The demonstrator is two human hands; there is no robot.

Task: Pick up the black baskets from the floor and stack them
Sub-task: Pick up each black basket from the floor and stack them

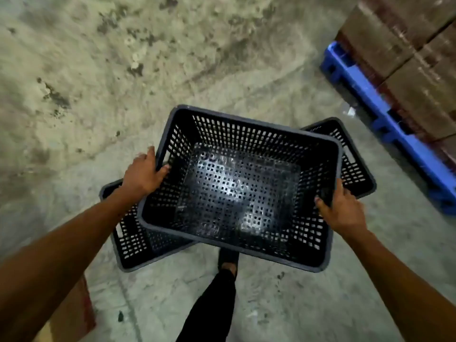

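Note:
I hold a black perforated plastic basket (pixel 246 134) by its two short rims, open side up, in the middle of the view. My left hand (pixel 144 172) grips its left rim and my right hand (pixel 341 209) grips its right rim. The held basket hangs crosswise over a second black basket (pixel 128 240), which lies on the floor below it. Only the lower basket's left end and its right end show, at a different angle from the held one. The rest of it is hidden under the held basket.
A blue plastic pallet (pixel 385 119) loaded with brown cardboard boxes (pixel 407 45) stands at the right. A cardboard box corner (pixel 79 314) sits at the lower left. My leg and shoe (pixel 228 262) are just below the baskets. Stained concrete floor (pixel 123 58) stretches ahead.

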